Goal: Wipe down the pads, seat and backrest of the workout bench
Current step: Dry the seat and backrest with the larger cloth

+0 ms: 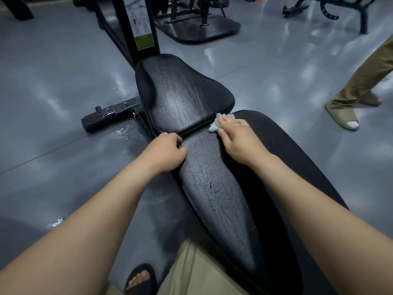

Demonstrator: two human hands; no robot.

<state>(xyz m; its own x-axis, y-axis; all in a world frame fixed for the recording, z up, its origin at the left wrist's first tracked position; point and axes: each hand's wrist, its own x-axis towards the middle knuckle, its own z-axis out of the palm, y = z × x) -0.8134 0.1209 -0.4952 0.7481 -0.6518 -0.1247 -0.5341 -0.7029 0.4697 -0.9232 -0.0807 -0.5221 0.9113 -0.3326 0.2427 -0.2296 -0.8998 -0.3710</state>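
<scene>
The glossy grey floor [53, 67] fills most of what we see, with a wet patch [125, 132] just left of the bench [146, 124]. The bench runs away from us, slanting up and to the left, and carries two black, cracked vinyl pads. The long pad [217, 199] lies nearest us. The shorter pad [182, 90] sits beyond it, with only a narrow seam between the two.

Behind the shorter pad stands a black upright post [119, 18] bearing an instruction label [140, 24]. Further back is the dark footplate of another machine [197, 28]. At the right edge, another person's leg [365, 77] in khaki trousers ends in a tan sandal [342, 118] over a white sock.

Our khaki shorts [197, 271] and a foot in a black slide [140, 279] show at the bottom.

Our left hand [165, 150] grips the left edge of the long pad at the seam, fingers curled over the rim. Our right hand [238, 137] holds a crumpled pale blue cloth [214, 125] under its fingers, with the thumb alongside. It presses the cloth onto the far right corner of the long pad, right at the seam. Small dark droplets [210, 186] dot the middle of the long pad.
</scene>
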